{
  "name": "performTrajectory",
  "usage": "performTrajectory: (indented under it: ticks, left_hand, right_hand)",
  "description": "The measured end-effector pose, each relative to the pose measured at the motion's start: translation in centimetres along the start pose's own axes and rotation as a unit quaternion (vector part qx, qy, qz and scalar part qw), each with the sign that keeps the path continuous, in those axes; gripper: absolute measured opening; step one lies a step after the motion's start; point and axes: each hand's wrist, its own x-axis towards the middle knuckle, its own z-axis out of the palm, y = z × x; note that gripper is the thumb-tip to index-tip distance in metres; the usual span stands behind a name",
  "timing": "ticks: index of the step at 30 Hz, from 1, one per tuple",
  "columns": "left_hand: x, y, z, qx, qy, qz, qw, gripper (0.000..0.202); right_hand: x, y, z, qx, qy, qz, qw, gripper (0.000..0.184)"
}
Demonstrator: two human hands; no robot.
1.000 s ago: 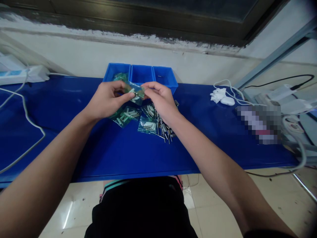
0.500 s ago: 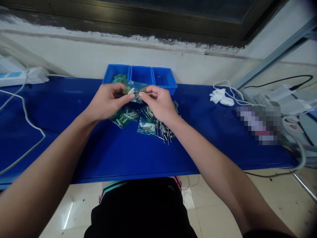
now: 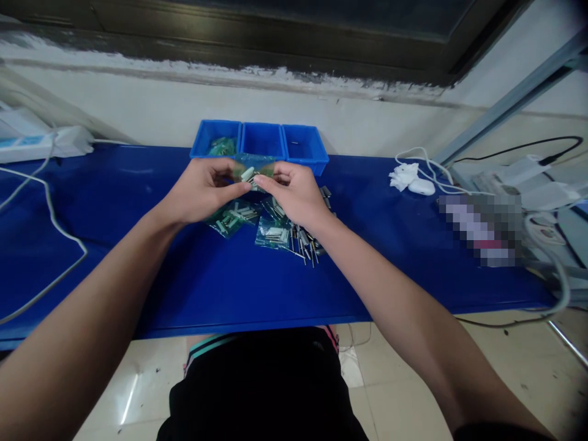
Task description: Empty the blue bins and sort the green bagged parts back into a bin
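Hands, left and right, pinch one small bag of metal parts above the bench, likely opening it; next, a firm, even pull apart.

Blue worktop. Three blue bins at far edge; left one holds green packets. White power strip far left, white cable trailing. White cloth right.

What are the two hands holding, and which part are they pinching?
The left hand and right hand share one small clear bag of metal parts, each pinching a side edge with thumb and fingertips.
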Motion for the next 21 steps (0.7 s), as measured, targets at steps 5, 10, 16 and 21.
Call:
performTrajectory:
  ticks: [5, 10, 16, 21]
  left_hand:
    - [-0.1, -0.5, -1.9, 0.185, 0.223, 0.014, 0.957, 0.035]
    - [0.7, -2.9, -3.6, 0.279, 0.238, 0.013, 0.93, 0.036]
    - [1.3, -4.5, -3.0, 0.318, 0.123, -0.026, 0.94, 0.049]
    - [0.9, -3.9, -2.3, 0.318, 0.109, -0.053, 0.94, 0.057]
  right_hand:
    - [-0.9, -0.8, -0.1, -0.041, -0.019, 0.025, 0.999, 0.047]
    - [-1.9, -1.4, 0.3, -0.211, -0.115, -0.033, 0.97, 0.041]
    - [-2.3, -1.5, 0.3, -0.284, -0.179, -0.054, 0.94, 0.042]
    - [-2.4, -1.3, 0.4, -0.296, -0.193, -0.076, 0.932, 0.045]
